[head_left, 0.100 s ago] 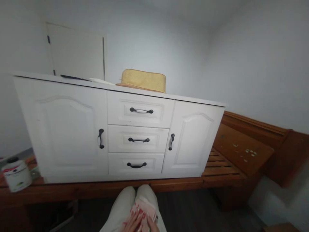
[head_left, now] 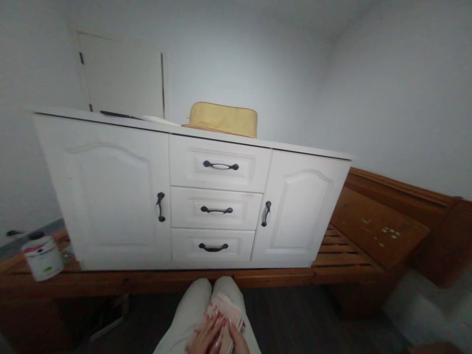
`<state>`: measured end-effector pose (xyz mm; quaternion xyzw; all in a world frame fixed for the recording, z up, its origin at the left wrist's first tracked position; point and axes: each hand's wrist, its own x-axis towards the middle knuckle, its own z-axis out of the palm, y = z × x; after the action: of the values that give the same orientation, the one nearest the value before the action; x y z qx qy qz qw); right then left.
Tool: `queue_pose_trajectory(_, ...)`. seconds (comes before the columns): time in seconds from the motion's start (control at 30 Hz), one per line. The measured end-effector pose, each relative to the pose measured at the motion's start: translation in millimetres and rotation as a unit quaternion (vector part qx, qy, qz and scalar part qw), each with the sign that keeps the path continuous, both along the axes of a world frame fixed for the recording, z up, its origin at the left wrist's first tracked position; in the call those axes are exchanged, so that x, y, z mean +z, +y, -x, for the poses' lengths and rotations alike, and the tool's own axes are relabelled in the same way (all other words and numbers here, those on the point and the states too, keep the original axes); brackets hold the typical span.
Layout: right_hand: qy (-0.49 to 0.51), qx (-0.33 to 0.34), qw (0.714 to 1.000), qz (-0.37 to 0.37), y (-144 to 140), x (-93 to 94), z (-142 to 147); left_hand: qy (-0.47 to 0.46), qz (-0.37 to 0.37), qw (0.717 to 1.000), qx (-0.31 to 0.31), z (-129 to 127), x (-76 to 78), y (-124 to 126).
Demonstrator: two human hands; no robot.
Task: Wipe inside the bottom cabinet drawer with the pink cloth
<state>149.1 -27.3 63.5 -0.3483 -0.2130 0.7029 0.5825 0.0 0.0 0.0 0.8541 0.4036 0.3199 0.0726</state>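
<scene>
A pale pink, flat, rectangular item (head_left: pixel 231 309) with red marks lies on my lap, over the light trousers (head_left: pixel 190 307). It could be a folded cloth or a pad; blur hides which. My left hand (head_left: pixel 207 334) rests over its near left part, fingers curved onto it. My right hand (head_left: pixel 236 338) holds its right side, thumb along the top. Both hands are partly cut off by the bottom edge. Just beyond my knees stands a white cabinet (head_left: pixel 121 196) with its doors and drawers closed, and neither hand touches it.
A straw hat (head_left: pixel 223 119) sits on the cabinet top, beside a dark flat object (head_left: pixel 118 114) and a white one (head_left: pixel 160 120). The cabinet stands on a wooden slatted bench (head_left: pixel 342 258). A white bottle with a black cap (head_left: pixel 43 260) stands at the left.
The whole view has shifted slightly, so the cabinet and my lap appear a little further right and higher. Both hands stay on the pink item.
</scene>
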Motion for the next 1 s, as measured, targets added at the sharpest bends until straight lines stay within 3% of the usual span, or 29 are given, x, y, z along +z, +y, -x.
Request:
queue_pose_trajectory(0.1,0.014,0.011,1.0,0.007,-2,-2.1,4,-0.005,0.041,0.999,0.0,-1,10.9,-6)
queue_pose_trajectory(0.23,0.028,0.008,1.0,0.008,-6,0.4,6,-0.022,0.082,0.996,0.004,-1,12.4,-8)
queue_pose_trajectory(0.7,0.008,-0.013,1.0,-0.011,-19,36.8,-2,-0.013,0.122,0.992,0.018,1,14.0,-9)
queue_pose_trajectory(0.87,0.009,-0.018,1.0,-0.02,-18,39.3,-1,-0.016,0.069,0.997,0.004,2,7.8,-4)
queue_pose_trajectory(1.0,0.02,-0.01,1.0,-0.007,-13,30.8,2,-0.048,0.059,0.997,0.012,-2,18.0,-12)
